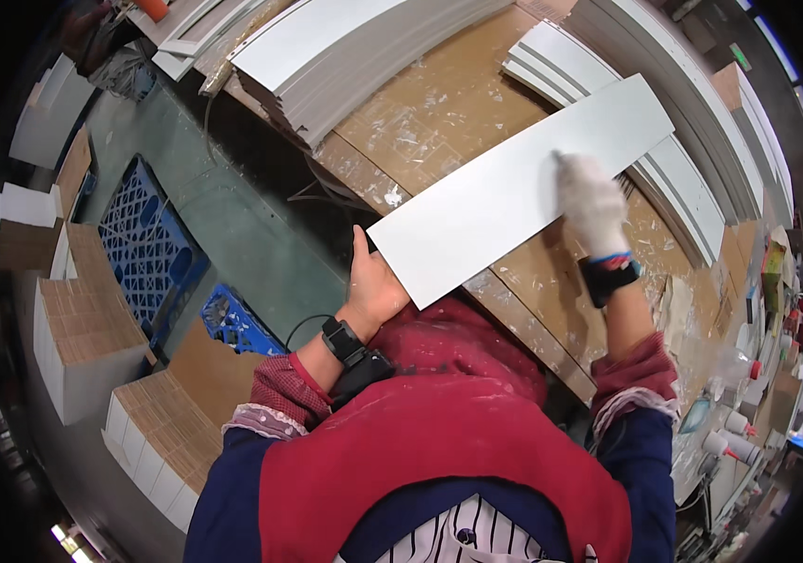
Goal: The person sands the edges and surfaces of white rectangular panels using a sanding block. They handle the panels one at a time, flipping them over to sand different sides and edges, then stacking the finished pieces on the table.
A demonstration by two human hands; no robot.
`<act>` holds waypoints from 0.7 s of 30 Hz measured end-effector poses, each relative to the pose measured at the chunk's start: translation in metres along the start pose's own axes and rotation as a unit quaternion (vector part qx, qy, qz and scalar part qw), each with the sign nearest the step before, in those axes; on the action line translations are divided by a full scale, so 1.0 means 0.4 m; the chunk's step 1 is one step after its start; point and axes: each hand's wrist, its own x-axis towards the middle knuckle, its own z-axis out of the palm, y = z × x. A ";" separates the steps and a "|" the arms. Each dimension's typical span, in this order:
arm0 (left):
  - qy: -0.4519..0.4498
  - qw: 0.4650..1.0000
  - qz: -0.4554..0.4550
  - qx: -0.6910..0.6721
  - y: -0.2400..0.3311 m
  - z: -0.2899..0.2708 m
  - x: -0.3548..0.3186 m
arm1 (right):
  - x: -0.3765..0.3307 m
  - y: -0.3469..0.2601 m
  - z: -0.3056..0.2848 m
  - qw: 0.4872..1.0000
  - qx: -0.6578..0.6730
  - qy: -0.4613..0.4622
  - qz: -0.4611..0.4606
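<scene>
A long white panel (514, 192) lies slantwise from my lap up across the workbench, its far end resting over a stack of grooved white boards (678, 192). My bare left hand (378, 289) grips the panel's near left corner, thumb raised along the end edge and fingers underneath. My right hand (592, 202), in a white knit glove, is on the panel's right long edge, fingers curled and somewhat blurred. A small dark tip shows at its fingers; what it belongs to cannot be made out. Dark bands circle both wrists.
The brown workbench (439, 113) is flecked with white paint. Tall stacks of white boards (326, 56) stand at its far left and right. Bottles (730, 443) crowd the right side. Blue plastic pallets (153, 249) and stacked boards (92, 319) stand on the floor at left.
</scene>
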 end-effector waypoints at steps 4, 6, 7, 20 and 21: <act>-0.024 0.999 -0.005 -0.020 0.001 -0.003 0.000 | -0.165 -0.247 -0.040 0.933 0.199 -0.074 -0.292; -0.025 0.999 -0.008 -0.022 0.004 -0.006 -0.003 | -0.223 -0.346 -0.085 0.870 0.165 -0.289 -0.364; -0.033 0.999 -0.006 -0.021 0.009 -0.006 -0.004 | -0.222 -0.334 -0.086 0.870 0.217 -0.281 -0.342; -0.071 0.997 0.004 0.020 0.009 -0.003 0.014 | -0.184 -0.248 -0.127 0.855 0.155 -0.361 -0.340; -0.078 0.996 0.020 0.031 0.009 -0.007 0.009 | -0.204 -0.241 -0.129 0.838 0.215 -0.370 -0.339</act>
